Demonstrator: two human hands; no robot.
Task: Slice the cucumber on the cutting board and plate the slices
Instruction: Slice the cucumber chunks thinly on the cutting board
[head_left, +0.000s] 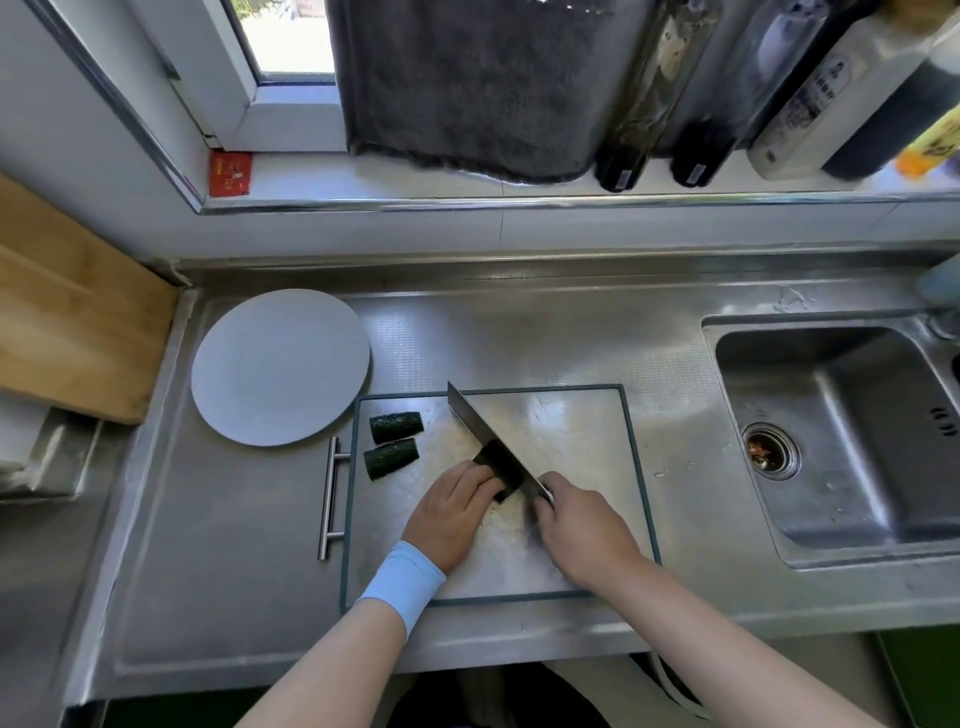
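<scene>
The left hand (451, 514) presses curled fingers on a cucumber piece (500, 469) on the cutting board (582, 431), to keep it from rolling. The right hand (576, 525) grips the cleaver (475, 427) – its blade rests across this piece. Two other pieces (393, 437) wait near the bare plate (280, 366).

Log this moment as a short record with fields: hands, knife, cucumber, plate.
left hand: fingers curled on the dark green cucumber piece on the grey-rimmed steel cutting board
right hand: grips the broad steel knife by its handle
blade: across the held piece
cut pieces: two, near the board's left edge
plate: round, grey, on the counter left of the board
</scene>
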